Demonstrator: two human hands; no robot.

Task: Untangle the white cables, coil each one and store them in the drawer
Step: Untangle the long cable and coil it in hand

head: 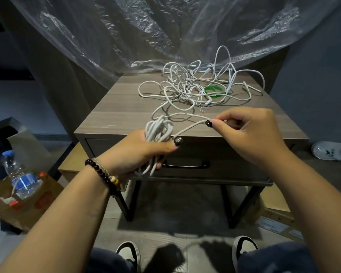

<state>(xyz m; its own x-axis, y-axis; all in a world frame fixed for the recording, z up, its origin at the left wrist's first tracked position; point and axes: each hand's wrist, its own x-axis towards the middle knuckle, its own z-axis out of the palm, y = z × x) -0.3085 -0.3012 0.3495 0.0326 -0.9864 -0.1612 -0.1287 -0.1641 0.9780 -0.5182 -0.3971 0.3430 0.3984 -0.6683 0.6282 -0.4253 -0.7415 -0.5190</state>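
wood nightstand (114, 107) | left hand (138, 152) grips coil (158, 131) | right hand (250, 131) pinches cable (191, 127)

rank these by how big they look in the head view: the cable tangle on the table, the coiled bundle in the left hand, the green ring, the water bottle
1. cable tangle
2. water bottle and coiled bundle look alike; their nearness to the camera differs, so unranked
3. green ring, partly covered by cables
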